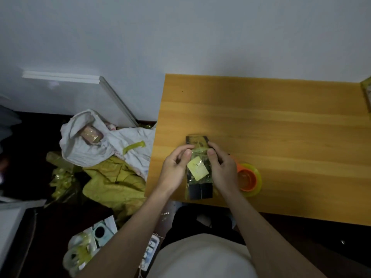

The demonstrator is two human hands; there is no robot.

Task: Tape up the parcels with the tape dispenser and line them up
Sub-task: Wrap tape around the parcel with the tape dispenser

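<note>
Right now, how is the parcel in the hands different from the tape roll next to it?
The parcel is long, flat and dark, wrapped in yellowish tape with a pale label; the tape roll is round, orange inside with a yellow-green rim. The left hand and right hand both hold the parcel, while the tape roll lies untouched beside the right hand. Both sit near the wooden table's front edge.

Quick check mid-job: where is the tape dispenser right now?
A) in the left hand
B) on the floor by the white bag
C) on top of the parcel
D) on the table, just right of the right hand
D: the orange tape dispenser sits on the wooden table beside the right hand, while both hands, the left hand included, hold the parcel.
</note>
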